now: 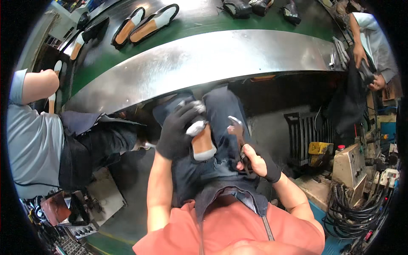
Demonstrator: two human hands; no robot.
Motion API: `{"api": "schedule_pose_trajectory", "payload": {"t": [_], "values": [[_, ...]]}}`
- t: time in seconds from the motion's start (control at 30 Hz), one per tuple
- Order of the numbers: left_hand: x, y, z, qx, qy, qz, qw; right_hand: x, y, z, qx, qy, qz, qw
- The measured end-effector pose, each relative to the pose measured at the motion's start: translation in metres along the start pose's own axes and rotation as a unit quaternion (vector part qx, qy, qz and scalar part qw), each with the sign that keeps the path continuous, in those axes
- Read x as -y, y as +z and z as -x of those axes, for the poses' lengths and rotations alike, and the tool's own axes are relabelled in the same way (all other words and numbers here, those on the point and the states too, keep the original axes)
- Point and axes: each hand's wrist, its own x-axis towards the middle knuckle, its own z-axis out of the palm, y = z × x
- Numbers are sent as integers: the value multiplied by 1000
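A shoe (202,143) rests bottom up on my lap, its tan underside ending in a white part toward me. My left hand (177,129), in a black glove with pale fingertips, is closed round the shoe's far part and covers much of it. My right hand (256,162) wears a dark glove that leaves the thumb and some fingertips bare. It grips a pair of lasting pincers (237,131) by the handles. The curved metal jaws point away from me, beside the shoe and apart from it. Motion blurs the tool's head slightly.
A metal ledge (204,55) edges the green conveyor (193,26) ahead. Upturned shoes (154,24) lie on it at left, dark shoes (237,8) farther right. One person (36,140) sits close on my left; another (369,46) works at far right. Coiled black cables (346,212) and machinery stand at right.
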Motion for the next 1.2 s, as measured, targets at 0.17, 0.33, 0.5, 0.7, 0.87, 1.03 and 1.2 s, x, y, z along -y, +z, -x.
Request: {"api": "schedule_pose_trajectory", "payload": {"t": [0.17,0.33,0.5,0.7,0.87,1.03,1.2], "values": [[38,22,-33,30,57,77,995,-10,21,-31,83,-137,43,986],[85,59,-20,-7,-64,401,914,11,29,-80,133,-109,-28,985],[62,63,-6,-62,-100,415,902,20,41,-63,127,4,-62,990],[44,51,0,-84,-58,338,936,-42,72,-93,-50,-364,201,908],[-40,41,68,-64,-131,230,962,-78,48,-43,161,-191,169,953],[-66,42,92,-48,-221,234,946,-100,21,-26,237,-230,221,918],[-67,44,92,-48,-258,211,942,-85,9,-29,213,-403,385,802]]}}
